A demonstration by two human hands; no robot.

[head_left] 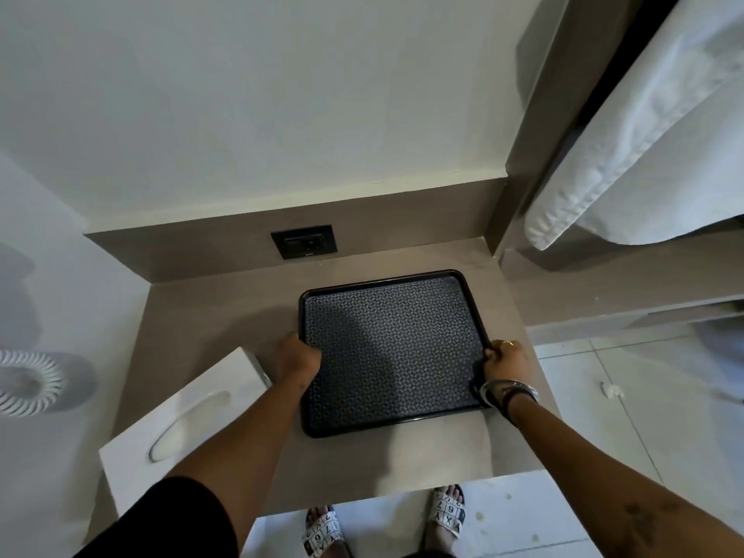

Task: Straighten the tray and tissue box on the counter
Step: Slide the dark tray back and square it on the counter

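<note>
A black rectangular tray (392,275) with a patterned mat inside lies flat on the beige counter (209,308), slightly turned against the counter's edges. My left hand (297,359) grips the tray's left rim. My right hand (505,361), with bangles on the wrist, grips the right rim. A white tissue box (177,428) with an oval slot lies at an angle on the counter's left front, beside my left forearm and partly hidden by it.
A dark wall socket (304,241) sits in the backsplash behind the tray. A white bed with a duvet (644,155) stands to the right. A white round fan (28,382) is at the left. My sandalled feet (447,511) stand on the tiled floor below the counter's front edge.
</note>
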